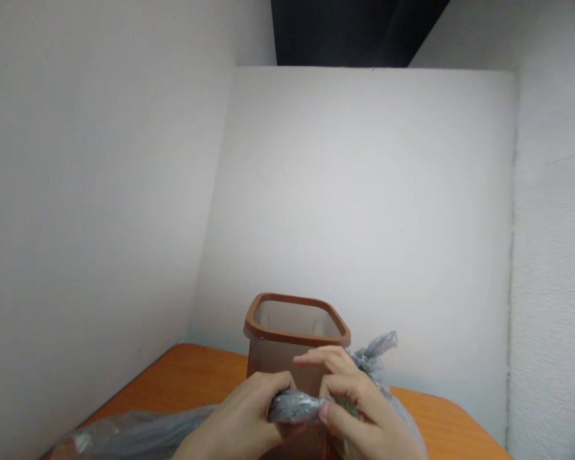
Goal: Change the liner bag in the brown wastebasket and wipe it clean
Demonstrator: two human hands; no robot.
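Observation:
Bunched grey translucent plastic stretches between my two hands, low in the middle of the view. My left hand is closed around its left part, and a long loose length of the plastic trails off to the left. My right hand pinches the other end between thumb and fingers, with its index finger held out. Beside and behind my right hand is a grey plastic bag with a knotted, upright tip; its lower part is mostly hidden by the hand. Something green shows faintly under my right fingers.
A brown bin with a darker rim stands just behind my hands on the orange-brown wooden table. White walls rise close on the left, at the back and on the right. A dark opening shows at the top.

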